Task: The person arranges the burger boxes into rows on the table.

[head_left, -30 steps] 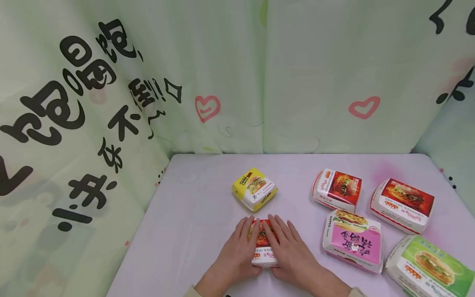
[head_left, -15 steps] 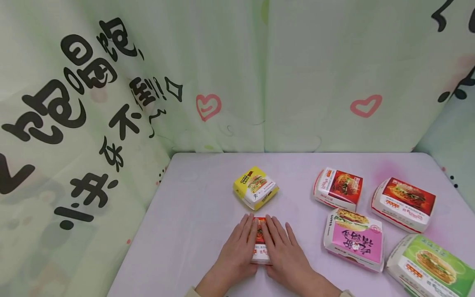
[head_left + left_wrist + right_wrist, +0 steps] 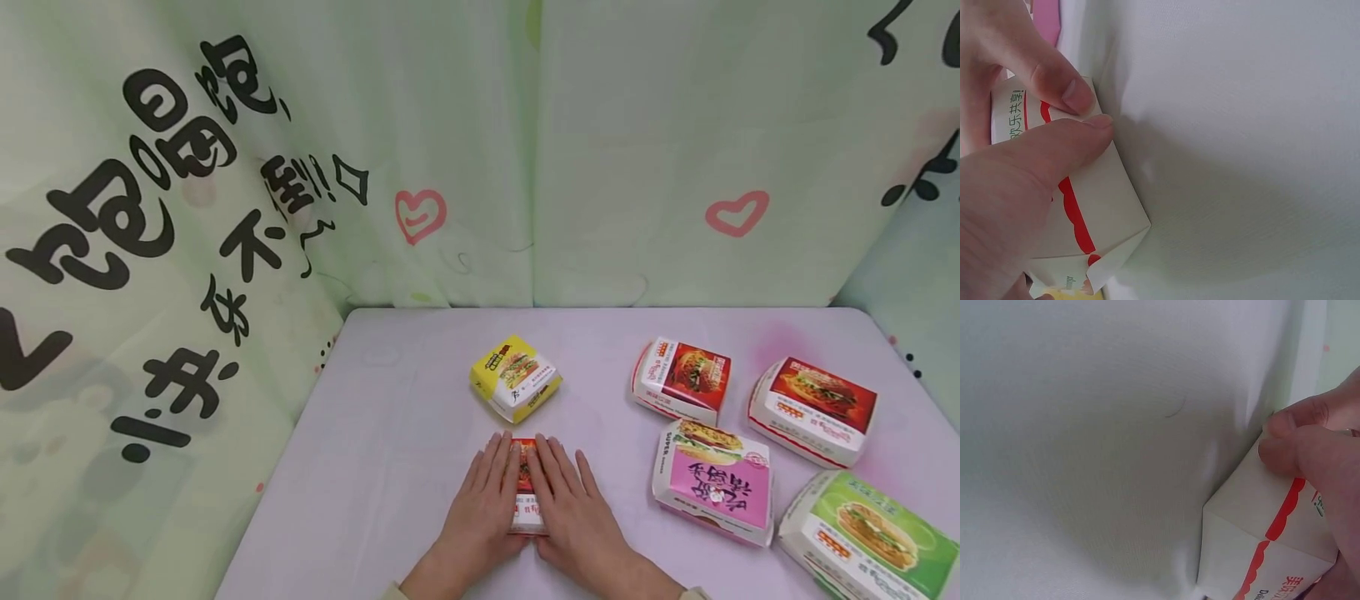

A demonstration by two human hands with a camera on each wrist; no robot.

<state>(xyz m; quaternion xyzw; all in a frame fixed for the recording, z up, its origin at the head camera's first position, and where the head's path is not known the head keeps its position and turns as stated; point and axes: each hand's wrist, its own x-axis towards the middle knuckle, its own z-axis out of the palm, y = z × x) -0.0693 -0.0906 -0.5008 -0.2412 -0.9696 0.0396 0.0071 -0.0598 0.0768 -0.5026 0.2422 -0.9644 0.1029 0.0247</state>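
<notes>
A red-and-white burger box (image 3: 528,510) lies on the table near its front, mostly covered by both hands. My left hand (image 3: 487,508) holds its left part and my right hand (image 3: 573,504) its right part, fingers stretched forward over the top. In the left wrist view both thumbs press the white near side of the burger box (image 3: 1107,197), their tips almost meeting. The right wrist view shows the same side of the burger box (image 3: 1241,500), with red scalloped trim and a folded corner. A yellow burger box (image 3: 516,380) sits just beyond the fingertips.
At the right stand two red-topped boxes, one smaller (image 3: 681,379) and one larger (image 3: 812,410). Nearer are a pink box (image 3: 712,483) and a green box (image 3: 870,533). A printed curtain (image 3: 622,150) hangs behind the table (image 3: 375,450).
Over the last second the hands have drawn closer together on the red-and-white burger box, covering more of its top. The other boxes stay where they were.
</notes>
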